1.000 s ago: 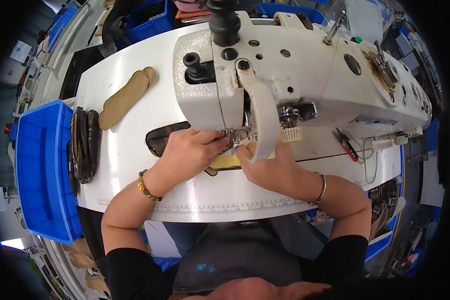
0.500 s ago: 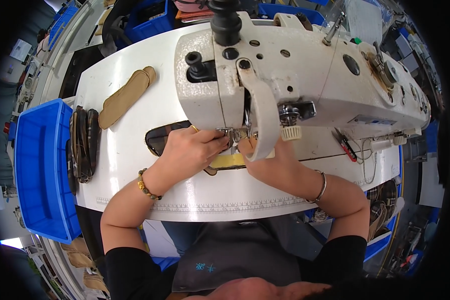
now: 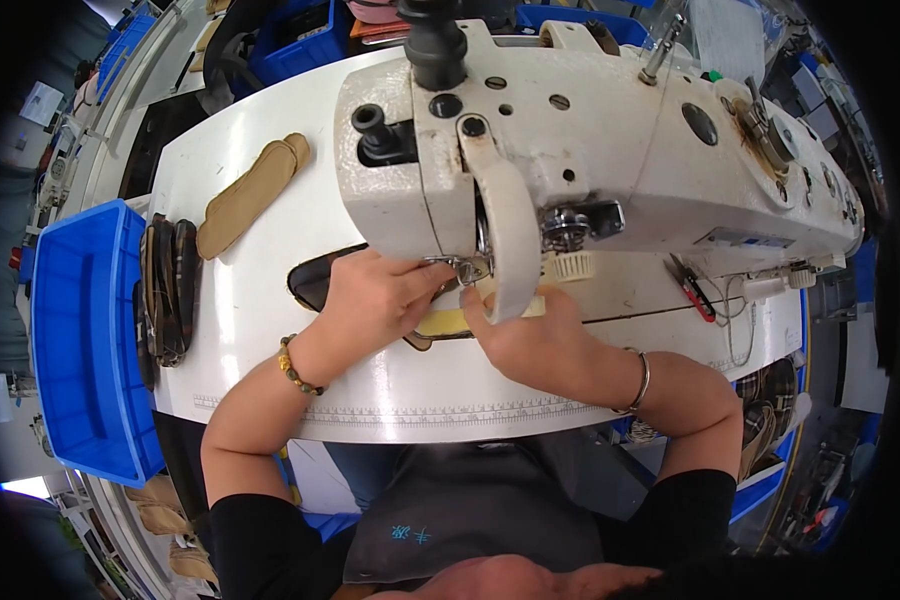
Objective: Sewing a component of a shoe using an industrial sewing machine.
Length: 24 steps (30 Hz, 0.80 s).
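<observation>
A dark plaid, sole-shaped fabric piece [image 3: 313, 281] lies under the needle area of a white sewing machine [image 3: 570, 150]. My left hand [image 3: 378, 297] is closed on this piece, fingertips pinched together beside the metal presser foot [image 3: 470, 268]. On the other side of the foot, my right hand [image 3: 535, 335] curls in at the piece's edge, its thumb near the foot. The machine's curved white arm partly hides the right fingers. A yellow strip [image 3: 442, 322] lies between my hands, and a brown rounded edge [image 3: 418, 342] pokes out below it.
A tan sole-shaped piece [image 3: 255, 195] rests on the white table [image 3: 270, 360] at the left. Folded plaid pieces [image 3: 168, 290] stand beside a blue bin [image 3: 90, 340]. Red-handled thread snips [image 3: 692, 290] and loose cord lie at the right. A ruler strip [image 3: 410, 412] runs along the front edge.
The machine head appears slightly farther left in the picture. My right hand has shifted a little left and nearer to me, showing more of its thumb. The left hand stays nearly in place.
</observation>
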{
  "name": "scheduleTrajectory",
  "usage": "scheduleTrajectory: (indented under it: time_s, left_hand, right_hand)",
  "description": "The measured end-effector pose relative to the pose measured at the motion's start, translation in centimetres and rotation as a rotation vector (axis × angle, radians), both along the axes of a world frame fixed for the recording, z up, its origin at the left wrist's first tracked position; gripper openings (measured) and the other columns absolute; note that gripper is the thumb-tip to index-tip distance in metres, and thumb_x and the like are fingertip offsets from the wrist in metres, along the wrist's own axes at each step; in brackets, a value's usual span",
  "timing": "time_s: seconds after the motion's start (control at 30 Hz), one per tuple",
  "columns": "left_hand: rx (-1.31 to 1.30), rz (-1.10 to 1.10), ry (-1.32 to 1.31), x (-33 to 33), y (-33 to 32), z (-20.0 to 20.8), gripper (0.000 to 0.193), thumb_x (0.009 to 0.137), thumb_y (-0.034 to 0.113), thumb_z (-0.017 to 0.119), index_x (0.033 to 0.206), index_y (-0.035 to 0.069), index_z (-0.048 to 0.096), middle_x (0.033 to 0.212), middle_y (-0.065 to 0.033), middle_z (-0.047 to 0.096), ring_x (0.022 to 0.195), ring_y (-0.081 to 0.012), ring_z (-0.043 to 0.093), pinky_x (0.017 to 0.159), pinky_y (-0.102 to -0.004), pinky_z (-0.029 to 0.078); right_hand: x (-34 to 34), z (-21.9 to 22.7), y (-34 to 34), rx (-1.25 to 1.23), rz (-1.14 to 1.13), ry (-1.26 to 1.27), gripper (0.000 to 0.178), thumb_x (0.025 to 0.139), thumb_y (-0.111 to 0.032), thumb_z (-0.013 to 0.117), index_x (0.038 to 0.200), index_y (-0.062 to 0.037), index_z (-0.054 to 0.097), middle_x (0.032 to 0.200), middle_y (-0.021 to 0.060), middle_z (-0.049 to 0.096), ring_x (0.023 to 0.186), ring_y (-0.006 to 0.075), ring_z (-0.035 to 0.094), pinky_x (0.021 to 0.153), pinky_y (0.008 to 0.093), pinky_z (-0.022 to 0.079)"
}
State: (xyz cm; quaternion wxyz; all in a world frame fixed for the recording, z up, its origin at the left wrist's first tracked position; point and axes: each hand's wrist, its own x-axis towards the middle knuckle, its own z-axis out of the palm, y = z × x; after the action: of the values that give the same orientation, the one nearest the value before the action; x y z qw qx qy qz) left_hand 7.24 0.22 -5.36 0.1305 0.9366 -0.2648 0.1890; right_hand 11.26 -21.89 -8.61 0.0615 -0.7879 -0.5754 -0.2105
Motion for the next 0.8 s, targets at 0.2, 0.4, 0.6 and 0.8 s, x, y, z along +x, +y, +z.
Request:
scheduleTrajectory:
  time_s: [0.2, 0.4, 0.6, 0.8]
  left_hand:
    - [-0.195, 0.093, 0.124, 0.2, 0.0, 0.1, 0.025, 0.067, 0.004, 0.073, 0.09, 0.013, 0.078, 0.082, -0.0027, 0.072, 0.071, -0.0231, 0.068, 0.058, -0.033, 0.053]
    - [-0.036, 0.06, 0.175, -0.1, -0.1, 0.7, 0.031, 0.065, 0.003, 0.071, 0.094, 0.014, 0.078, 0.081, -0.0018, 0.071, 0.07, -0.0221, 0.067, 0.057, -0.0339, 0.052]
    - [-0.027, 0.033, 0.126, -0.1, -0.3, 1.0, 0.033, 0.065, 0.003, 0.071, 0.096, 0.013, 0.078, 0.08, -0.0017, 0.069, 0.07, -0.0217, 0.067, 0.057, -0.0333, 0.052]
    - [0.02, 0.049, 0.029, 0.4, -0.6, 0.8, 0.03, 0.068, 0.005, 0.071, 0.096, 0.013, 0.078, 0.078, -0.0032, 0.069, 0.067, -0.0221, 0.067, 0.056, -0.0338, 0.053]
  right_hand:
    - [-0.2, -0.7, 0.1, 0.006, 0.003, 0.147, 0.051, 0.072, -0.012, 0.065, 0.122, 0.0015, 0.065, 0.05, -0.0007, 0.053, 0.043, 0.0179, 0.056, 0.042, 0.0341, 0.041]
    - [-0.3, 0.4, 0.5, 0.014, -0.009, 0.245, 0.048, 0.075, -0.01, 0.063, 0.12, 0.0059, 0.064, 0.054, 0.0032, 0.059, 0.049, 0.0211, 0.062, 0.044, 0.0363, 0.046]
    - [-0.6, 1.5, 0.3, 0.013, 0.002, 0.223, 0.046, 0.074, -0.009, 0.062, 0.117, 0.0076, 0.064, 0.057, 0.0056, 0.062, 0.05, 0.0222, 0.063, 0.045, 0.037, 0.048]
    - [0.0, -0.9, 0.6, 0.026, -0.004, 0.183, 0.045, 0.073, -0.009, 0.064, 0.115, 0.0072, 0.065, 0.056, 0.0062, 0.06, 0.051, 0.0232, 0.063, 0.044, 0.0381, 0.046]
